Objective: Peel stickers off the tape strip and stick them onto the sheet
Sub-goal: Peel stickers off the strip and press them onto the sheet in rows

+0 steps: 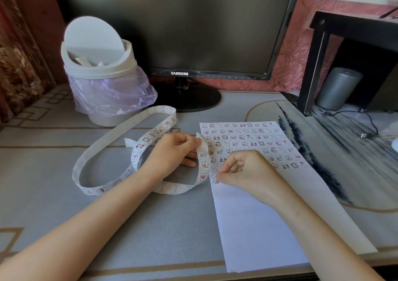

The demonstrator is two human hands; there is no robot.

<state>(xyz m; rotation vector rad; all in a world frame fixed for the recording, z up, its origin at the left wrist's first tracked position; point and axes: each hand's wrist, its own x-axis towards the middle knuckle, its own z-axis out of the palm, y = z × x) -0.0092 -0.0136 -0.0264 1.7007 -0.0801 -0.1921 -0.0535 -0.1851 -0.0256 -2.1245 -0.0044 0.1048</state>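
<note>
The sheet lies on the counter at 3 o'clock from the tape strip, with its far half already filled with rows of small stickers and its near half bare. The left hand pinches the strip's loose end between thumb and fingers, holding it upright just beside the sheet's left edge. The rest of the strip sprawls in loops toward 9 o'clock, partly under the forearm. The right hand is curled, and its fingertips close on one sticker at 9 o'clock of the hand, starting a new row at the sheet's left margin. Whether that sticker is fully down or still half lifted cannot be told. Nothing pins the sheet, so if the sticker clings to the fingertips as they lift, the paper may rise or slide with it. The sticker also sits close to the one at 12 o'clock, so a skewed press could overlap the two or crease it. If the left forearm moves, it could drag the loops onto the sheet.
</note>
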